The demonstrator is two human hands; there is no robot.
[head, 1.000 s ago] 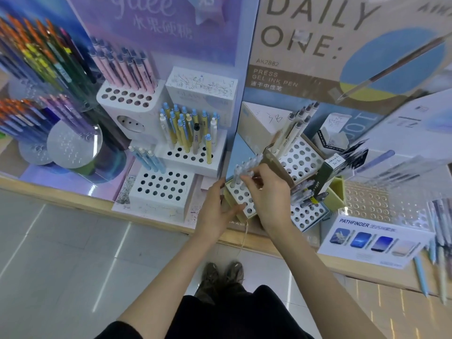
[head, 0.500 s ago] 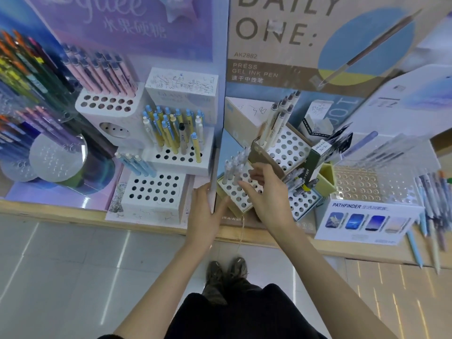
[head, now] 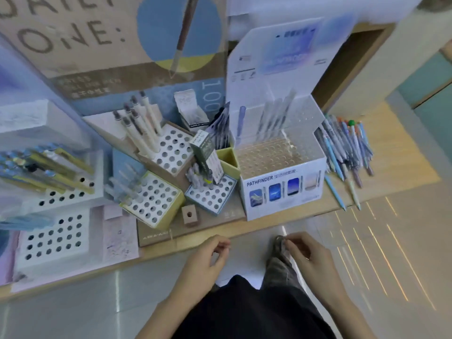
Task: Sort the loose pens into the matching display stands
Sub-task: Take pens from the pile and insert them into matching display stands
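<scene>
Both hands have come off the yellow stand [head: 169,217]: the left hand [head: 208,260] and right hand [head: 311,261] hang below the shelf [head: 391,167] edge, fingers loosely curled, holding nothing. The loose pens [head: 347,148] lie heaped on the shelf right of the white box [head: 281,192], too blurred to count; six cream pens [head: 144,138] stand in the brown stand [head: 176,178].

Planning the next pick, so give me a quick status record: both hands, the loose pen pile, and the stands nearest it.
left hand: in front of the shelf edge, fingers loosely curled, holding nothing
right hand: beside it, also holding nothing
loose pens: heap lying on the shelf, right of the PATHFINDER box
PATHFINDER box: a few pens standing at the back, front holes free
yellow stand: clear pens along its left side, the other holes free
</scene>
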